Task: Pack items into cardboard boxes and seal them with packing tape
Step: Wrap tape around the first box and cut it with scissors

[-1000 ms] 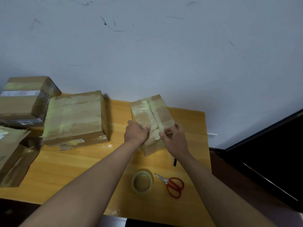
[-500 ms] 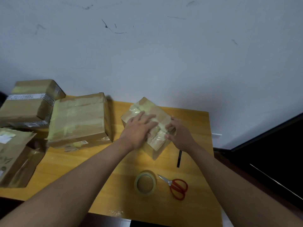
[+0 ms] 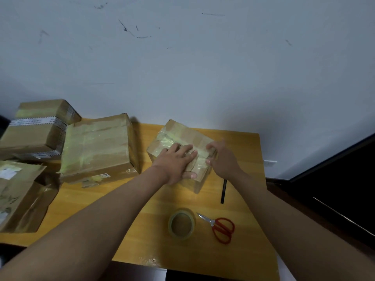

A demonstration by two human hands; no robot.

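The small taped box (image 3: pixel 182 136) sits under both hands: the left hand (image 3: pixel 175 162) lies flat on top, fingers straight, hiding the seam; the right hand (image 3: pixel 223 159) curls over its right edge, fingertips hidden. Nearer the person lie tape roll (image 3: pixel 181 224) and scissors (image 3: pixel 220 228)

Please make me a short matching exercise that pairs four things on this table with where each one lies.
Things:
1. tape roll
2. scissors
3. black pen
4. small box

Places:
A. under both hands
B. right of the small box
C. near the front edge, left of the scissors
D. right of the tape roll

Pairs: 1-C, 2-D, 3-B, 4-A
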